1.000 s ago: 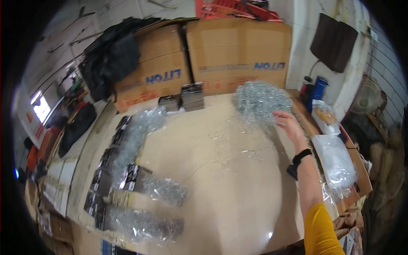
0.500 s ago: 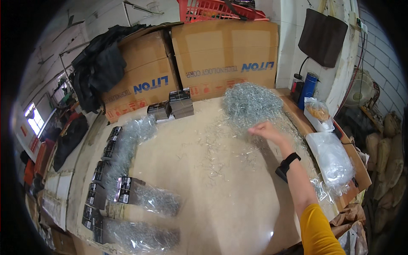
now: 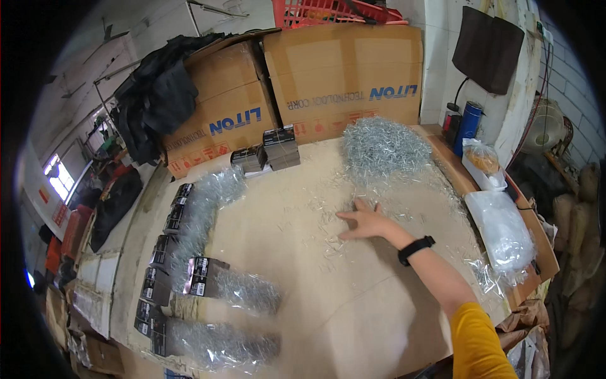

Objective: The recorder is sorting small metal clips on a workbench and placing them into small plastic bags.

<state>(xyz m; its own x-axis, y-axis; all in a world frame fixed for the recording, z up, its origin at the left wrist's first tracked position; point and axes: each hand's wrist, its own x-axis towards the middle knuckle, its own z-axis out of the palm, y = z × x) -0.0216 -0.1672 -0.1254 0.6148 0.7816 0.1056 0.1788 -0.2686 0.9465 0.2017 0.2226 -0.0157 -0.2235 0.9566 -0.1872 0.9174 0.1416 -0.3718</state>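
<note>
My right hand (image 3: 366,222), with a black watch on the wrist, is spread low over the wooden tabletop with nothing seen in its fingers. Thin, shiny metal pieces (image 3: 327,221), like pins or small wires, are scattered around and beside its fingertips. A large heap of the same silvery pieces (image 3: 388,151) lies just beyond the hand, at the back right of the table. My left hand is out of view.
Clear bags of metal pieces (image 3: 246,290) and banded stacks of dark cards (image 3: 201,276) line the left side. Two cardboard boxes (image 3: 344,76) stand behind. Along the right edge are a stack of clear plastic bags (image 3: 502,230), a white tray (image 3: 486,177) and a blue can (image 3: 468,128).
My right hand has moved from the edge of the heap down and left over the scattered pieces. Its bunched fingers have spread apart. The whole view has shifted slightly.
</note>
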